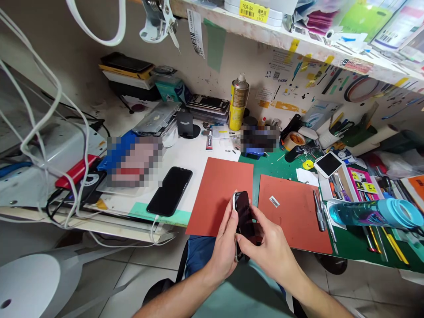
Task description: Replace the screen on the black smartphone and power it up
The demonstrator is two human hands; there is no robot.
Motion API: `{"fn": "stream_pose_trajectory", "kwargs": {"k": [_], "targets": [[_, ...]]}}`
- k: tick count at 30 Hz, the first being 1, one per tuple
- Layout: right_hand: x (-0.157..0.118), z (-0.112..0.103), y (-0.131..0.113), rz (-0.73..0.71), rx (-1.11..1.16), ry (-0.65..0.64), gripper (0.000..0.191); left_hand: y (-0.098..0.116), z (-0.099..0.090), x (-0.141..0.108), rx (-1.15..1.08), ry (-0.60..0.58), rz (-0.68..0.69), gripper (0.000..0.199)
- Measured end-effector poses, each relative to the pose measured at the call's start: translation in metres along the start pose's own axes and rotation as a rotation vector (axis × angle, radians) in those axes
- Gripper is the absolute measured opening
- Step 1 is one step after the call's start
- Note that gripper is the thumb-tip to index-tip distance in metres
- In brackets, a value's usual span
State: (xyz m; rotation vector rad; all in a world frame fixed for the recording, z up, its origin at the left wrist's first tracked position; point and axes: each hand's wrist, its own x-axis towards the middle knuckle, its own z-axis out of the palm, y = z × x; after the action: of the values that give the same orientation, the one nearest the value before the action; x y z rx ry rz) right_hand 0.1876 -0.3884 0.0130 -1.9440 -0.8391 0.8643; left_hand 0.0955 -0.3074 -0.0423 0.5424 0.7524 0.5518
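Note:
A dark-screened smartphone (244,212) with a pale metal edge is held tilted at the near edge of the bench, over my lap. My left hand (225,238) wraps round its left side, thumb along the edge. From the right, my right hand (268,243) grips the phone too, its thumb near the lower part and its fingers at the far side. Behind the phone lies a red-brown mat (220,185). A second red-brown mat (291,221) is to the right, with a small white label (274,201) on it.
Another black phone (170,191) lies on the left, a white cable (154,227) at its lower end. Screwdrivers and tweezers (326,216), a blue bottle (374,213) and a white phone (327,164) are on the right. A spray can (236,104) stands behind; a shelf (281,33) overhangs.

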Motion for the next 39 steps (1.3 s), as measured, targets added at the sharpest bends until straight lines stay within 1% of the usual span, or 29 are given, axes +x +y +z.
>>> {"fn": "stream_pose_trajectory", "kwargs": {"k": [4,9,13,16,20,23,26,29,33,37,39], "targets": [[-0.002,-0.003,-0.002,-0.03,-0.055,-0.002,0.06,0.0,-0.001,-0.001,0.012,-0.013,0.006,0.062],[-0.002,-0.008,-0.005,-0.049,-0.079,0.0,0.055,0.002,0.0,-0.003,0.04,-0.046,0.041,0.068],[-0.003,-0.009,-0.006,-0.087,-0.084,0.017,0.057,0.003,0.002,-0.004,0.055,-0.047,0.055,0.071],[-0.005,-0.005,-0.002,-0.117,-0.118,0.049,0.059,0.003,0.003,-0.004,0.052,-0.025,0.068,0.072],[-0.007,0.007,0.01,-0.214,-0.196,0.138,0.064,0.002,0.003,-0.004,0.029,-0.009,0.085,0.073],[-0.008,0.014,0.02,-0.302,-0.24,0.174,0.065,0.001,0.002,-0.005,0.028,-0.008,0.1,0.072],[-0.006,0.017,0.026,-0.377,-0.272,0.195,0.065,0.001,0.003,-0.006,0.034,-0.018,0.125,0.069],[-0.005,0.016,0.028,-0.419,-0.285,0.207,0.065,0.001,0.004,-0.005,0.02,-0.021,0.132,0.07],[-0.004,0.013,0.026,-0.41,-0.299,0.184,0.063,0.001,0.005,-0.005,0.013,0.024,0.113,0.072],[-0.004,0.015,0.022,-0.39,-0.337,0.176,0.065,0.001,0.004,-0.005,0.0,-0.006,0.101,0.073],[-0.004,0.016,0.021,-0.398,-0.334,0.173,0.067,0.001,0.003,-0.005,0.001,0.008,0.105,0.073]]}}
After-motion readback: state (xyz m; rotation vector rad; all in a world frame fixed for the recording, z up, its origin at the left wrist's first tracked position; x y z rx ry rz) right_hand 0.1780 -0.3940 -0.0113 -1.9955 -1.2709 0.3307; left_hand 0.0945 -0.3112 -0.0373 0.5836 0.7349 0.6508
